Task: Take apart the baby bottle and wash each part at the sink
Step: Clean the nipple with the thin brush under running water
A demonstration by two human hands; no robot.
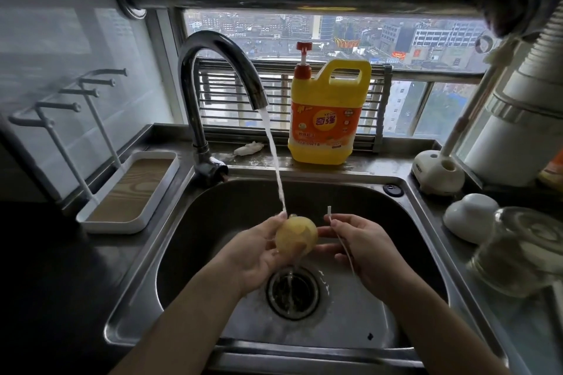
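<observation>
- Over the drain hole [294, 292], what is the left hand [259, 256] holding?
- Its fingers curl round a round, soft-looking yellow bottle part [296, 236]. The part sits right under the thin stream of water [275, 161], low in the grey steel sink [213, 222].
- And the other hand?
- The right hand [365, 253] pinches a thin white plastic straw [329, 213]. The top of the straw pokes up just beside the yellow part. So the 2 hands each hold 1 piece.
- How do you wash them well?
- I think you turn the yellow part slowly, so water gets on every side and inside too. Hold it gently but firmly, because wet things slip. The straw needs water run right through it. Pinch it tight. It is thin, and the drain hole is just below.
- What else is around?
- A curved shiny metal tap [219, 70] pours the water. A big yellow soap jug [326, 119] with a red pump stands on the ledge behind the sink. On the left is a white tray [100, 225] with a brown floor and tall white pegs. On the right are a white rounded cap [470, 216], a clear glass jar [518, 253] and a white stand [438, 170] with a stick in it.
- Is anything in the way?
- Nothing sits between the hands and the water. The glass jar is near the sink edge by the right arm, so I would watch that elbow.
</observation>
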